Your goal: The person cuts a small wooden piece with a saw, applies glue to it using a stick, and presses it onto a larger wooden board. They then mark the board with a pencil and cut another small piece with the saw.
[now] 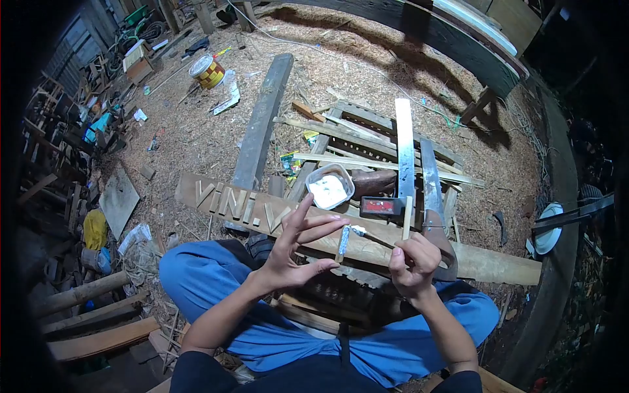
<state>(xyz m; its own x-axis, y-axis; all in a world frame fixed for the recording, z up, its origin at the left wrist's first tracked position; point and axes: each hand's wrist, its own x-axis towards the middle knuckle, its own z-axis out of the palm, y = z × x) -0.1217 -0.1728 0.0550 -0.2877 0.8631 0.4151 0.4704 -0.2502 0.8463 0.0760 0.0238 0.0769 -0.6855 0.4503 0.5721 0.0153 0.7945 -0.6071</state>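
Note:
My left hand (298, 252) holds a small wooden piece (343, 244) between thumb and fingers, with whitish-blue paste along it. In my right hand (416, 262) are a thin dark stick (380, 240), its tip at the piece's upper end with white paste on it, and a pale wooden strip (407, 216) that stands upright from the fist. A clear square tub of white paste (329, 188) sits just beyond my left hand. Small wooden strips (230, 202) form letter shapes on the long board (481, 262) across my lap.
Beyond the board lie a metal ruler (405, 141), a handsaw (432, 190), a red-and-black box (381, 207) and a slatted wooden frame (373, 121). A thick plank (265, 118) is at the left of these. Farther back stands a yellow patterned bucket (208, 72). Wood shavings cover the ground.

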